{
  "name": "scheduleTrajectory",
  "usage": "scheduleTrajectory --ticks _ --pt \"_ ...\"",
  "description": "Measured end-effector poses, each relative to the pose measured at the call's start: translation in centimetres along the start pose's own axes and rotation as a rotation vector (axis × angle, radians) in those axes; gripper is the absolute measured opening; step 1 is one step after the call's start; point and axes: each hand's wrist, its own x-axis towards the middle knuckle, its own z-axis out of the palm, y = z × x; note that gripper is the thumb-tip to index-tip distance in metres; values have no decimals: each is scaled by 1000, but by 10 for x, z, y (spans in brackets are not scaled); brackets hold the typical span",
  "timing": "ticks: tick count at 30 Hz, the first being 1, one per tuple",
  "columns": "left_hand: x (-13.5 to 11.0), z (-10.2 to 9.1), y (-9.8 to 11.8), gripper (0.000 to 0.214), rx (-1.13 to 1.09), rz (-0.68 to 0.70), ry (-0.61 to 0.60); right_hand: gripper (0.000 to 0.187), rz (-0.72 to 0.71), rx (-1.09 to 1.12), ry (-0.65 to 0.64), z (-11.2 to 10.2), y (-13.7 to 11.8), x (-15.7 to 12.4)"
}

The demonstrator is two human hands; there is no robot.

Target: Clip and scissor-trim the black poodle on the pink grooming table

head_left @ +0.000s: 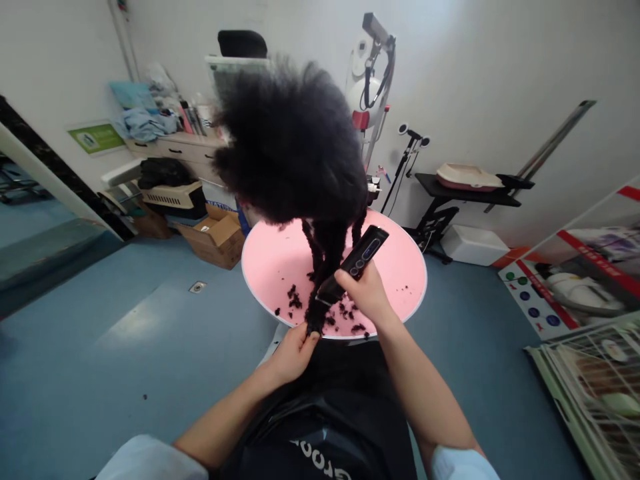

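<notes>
A fluffy black dog stands on a round pink grooming table; its head is blurred. My left hand is closed around the paw end of one leg, which reaches toward me over the table's near edge. In my right hand is a black hair clipper with a small display and round buttons. The clipper's toothed blade lies against the fur of that leg, just above my left hand. Clumps of cut black hair lie scattered on the tabletop around the leg.
An open cardboard box and a pet carrier stand at the left, before a cluttered drawer cabinet. Behind the dog rises a metal stand. A black stand bears a litter tray. A wire cage stands right.
</notes>
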Motion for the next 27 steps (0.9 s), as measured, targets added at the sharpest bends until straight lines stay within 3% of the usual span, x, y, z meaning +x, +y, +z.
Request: scheduleTrajectory --ticks 4,7,9,11,13,15,16,18,27 --pt "-5 -5 -1 27 23 -7 13 30 59 -64 -26 10 -7 -32" --pt "-9 -6 -2 31 -38 13 -4 26 61 -24 -78 5 -10 -41" --pt "-11 -6 -4 38 -235 -14 -71 25 88 87 -202 -3 -4 -37" --pt "-14 -7 -4 44 -571 -57 -223 26 129 270 -301 -12 9 -28" --pt "-17 -8 -4 47 -921 -93 -394 28 161 507 -179 -17 27 -15" --pt "-21 -8 -1 45 -1160 -129 -508 31 170 728 123 -16 43 -3" --pt "-22 -7 1 44 -1240 -151 -531 33 182 803 246 -12 50 1" --pt "-25 -6 4 41 -1337 -196 -534 37 233 871 324 -1 60 5" --pt "-33 -6 3 41 -1367 -284 -484 39 436 920 -1 43 72 -46"
